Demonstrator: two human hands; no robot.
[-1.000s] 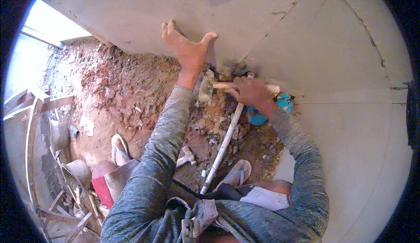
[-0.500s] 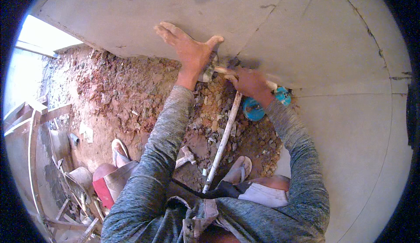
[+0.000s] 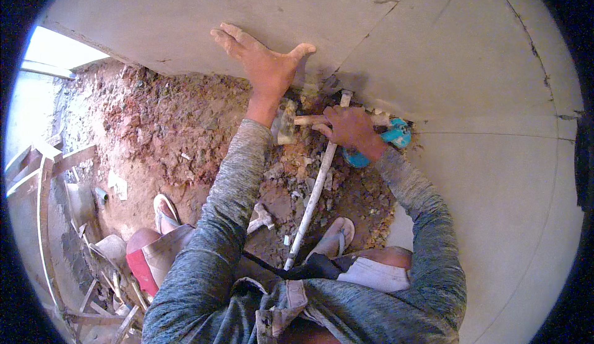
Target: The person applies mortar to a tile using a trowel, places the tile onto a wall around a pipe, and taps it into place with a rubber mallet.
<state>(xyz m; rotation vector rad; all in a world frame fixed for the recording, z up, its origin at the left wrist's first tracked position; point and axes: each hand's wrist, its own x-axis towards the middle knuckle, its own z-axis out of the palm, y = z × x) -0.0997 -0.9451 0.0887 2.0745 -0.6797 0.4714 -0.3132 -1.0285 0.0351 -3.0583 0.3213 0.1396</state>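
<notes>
My left hand [image 3: 266, 65] is spread with its palm against the smooth grey wall panel [image 3: 346, 16], thumb stretched to the right. In my right hand [image 3: 356, 130] is a hammer, gripped by its light wooden handle; its blocky, dirt-smeared head [image 3: 286, 123] points left, just below my left wrist and apart from the panel. Beneath the right hand runs a long white pipe [image 3: 315, 198], slanting from the panel's bottom edge toward my body. Turquoise rounded objects, one of them [image 3: 401, 135] right of my hand, lie partly hidden by the wrist.
Rubble and reddish soil [image 3: 161, 127] cover the ground. A pale branched pipe fitting [image 3: 260, 218] lies between my sandalled feet. Wooden frame pieces [image 3: 44, 220] and a bucket-like container [image 3: 111, 248] stand at the left. More grey panel [image 3: 495, 220] spans the right side.
The hammer and my right hand have come back from the panel's lower edge, toward my body. My left hand stays pressed on the panel. More of the pipe's far end shows.
</notes>
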